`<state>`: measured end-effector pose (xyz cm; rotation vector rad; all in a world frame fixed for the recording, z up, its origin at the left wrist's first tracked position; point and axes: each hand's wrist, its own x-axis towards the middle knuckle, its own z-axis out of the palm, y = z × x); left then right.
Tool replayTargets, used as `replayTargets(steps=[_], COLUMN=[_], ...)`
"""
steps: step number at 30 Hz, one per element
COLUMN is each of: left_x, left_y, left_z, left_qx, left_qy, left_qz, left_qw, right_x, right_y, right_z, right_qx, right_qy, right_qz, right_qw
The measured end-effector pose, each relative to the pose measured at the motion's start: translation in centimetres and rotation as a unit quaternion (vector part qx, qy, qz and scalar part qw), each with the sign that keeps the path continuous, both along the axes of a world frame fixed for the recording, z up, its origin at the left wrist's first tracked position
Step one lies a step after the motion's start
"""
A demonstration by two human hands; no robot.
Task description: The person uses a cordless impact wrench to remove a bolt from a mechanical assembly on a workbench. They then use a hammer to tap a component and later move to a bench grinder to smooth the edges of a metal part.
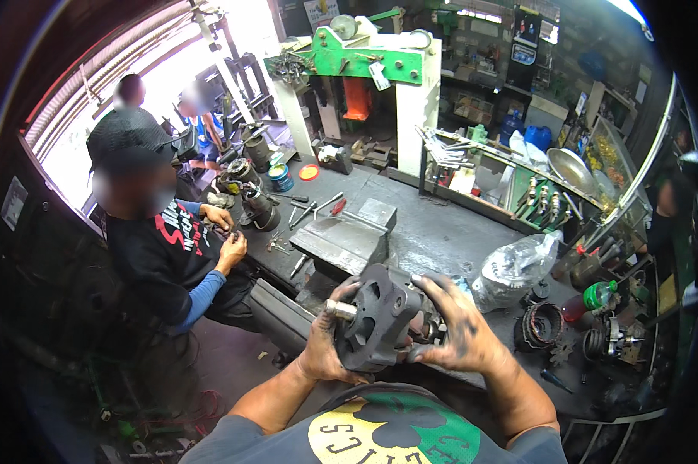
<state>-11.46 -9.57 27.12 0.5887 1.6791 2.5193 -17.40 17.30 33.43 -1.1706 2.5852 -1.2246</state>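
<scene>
My left hand [325, 344] grips the left side of a dark metal housing [376, 321] with round openings and a short silver shaft [341, 308] sticking out toward the left. My right hand [461, 332], smudged with grease, holds the housing's right side, its thumb low against it and fingers curled at the top. Smaller metal parts show at the housing's right, partly hidden by that hand. The housing is held just in front of a steel vise block [337, 240] on the workbench [442, 236].
A co-worker [155, 263] at the left works on small parts; others stand behind. Motor parts [260, 209], tools and tins line the bench. Right: a plastic bag [511, 271], green-capped bottle [585, 301], ring-shaped part [542, 325]. A green-and-white press [364, 62] stands behind, beside a tool rack [488, 178].
</scene>
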Motion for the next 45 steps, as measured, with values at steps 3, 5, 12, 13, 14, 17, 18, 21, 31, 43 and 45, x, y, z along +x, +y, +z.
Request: replayTargets(steps=[3, 5, 12, 13, 14, 17, 18, 21, 31, 43, 45], left_x=[-0.8, -0.9, -2.3, -2.4, -2.1, -1.3, -1.0, -0.2, -1.5, -1.3, -1.2], left_y=[2.4, 4.4, 7.8, 8.3, 9.0, 11.8, 10.8, 10.8, 10.9, 9.9, 9.7], left_z=[-1.2, -2.4, -4.9, -6.2, -7.3, -4.3, -6.0, -8.2, -6.9, -9.5, -10.4], left_qx=[0.114, 0.162, 0.040, 0.073, 0.101, 0.205, 0.201, 0.227, 0.213, 0.194, 0.187], left_qy=[-0.039, -0.051, 0.004, -0.025, -0.058, -0.104, -0.117, -0.167, -0.206, -0.215, -0.229], left_qz=[-0.087, -0.079, -0.055, -0.080, -0.106, -0.087, -0.082, -0.072, -0.112, -0.185, -0.182], left_qw=[0.989, 0.982, 0.998, 0.994, 0.988, 0.969, 0.969, 0.957, 0.948, 0.939, 0.938], right_x=[0.0, 2.0, 0.6, -1.6, -3.8, -3.8, -2.9, 0.5, 6.2, 7.3, 7.7], right_y=[2.4, 2.6, 5.6, 7.1, 9.3, 13.9, 13.4, 16.1, 15.4, 14.4, 14.5], right_z=[-1.0, -0.4, -0.3, -1.2, -5.1, -11.6, -10.2, -13.0, -15.3, -14.2, -14.2], right_qx=[-0.009, 0.005, 0.115, 0.118, 0.099, 0.124, 0.097, -0.033, -0.172, -0.257, -0.293], right_qy=[-0.214, -0.180, -0.162, -0.323, -0.539, -0.279, -0.463, -0.494, -0.399, -0.410, -0.434], right_qz=[0.027, -0.032, -0.065, -0.084, -0.089, -0.154, -0.173, -0.180, -0.236, -0.190, -0.169], right_qw=[0.976, 0.983, 0.978, 0.935, 0.832, 0.939, 0.864, 0.850, 0.869, 0.854, 0.835])
